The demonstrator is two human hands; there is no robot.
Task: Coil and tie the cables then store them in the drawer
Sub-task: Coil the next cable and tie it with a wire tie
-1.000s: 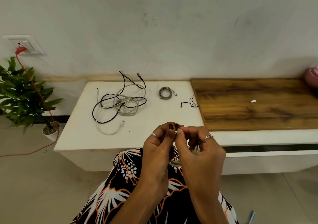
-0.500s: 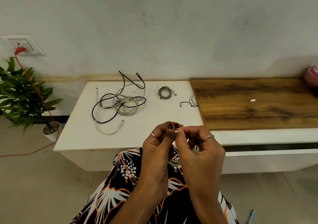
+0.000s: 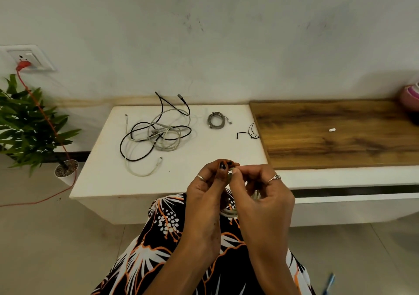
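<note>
Pinching one pale cable coil (image 3: pixel 229 213) (both hands' fingers (image 3: pixel 223 166)) | one tied coil (image 3: pixel 216 119) | one tangle (image 3: pixel 156 136)

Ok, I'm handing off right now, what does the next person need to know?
Left hand and right hand: both pinch a pale coiled cable over the lap, apparently mid-tie.
Done: one grey cable bundle lies coiled on the white table.
Left: the tangled black and white cables need coiling; loose black ties lie beside the wooden top.
The drawer below is slightly open; nothing visibly stored.
</note>
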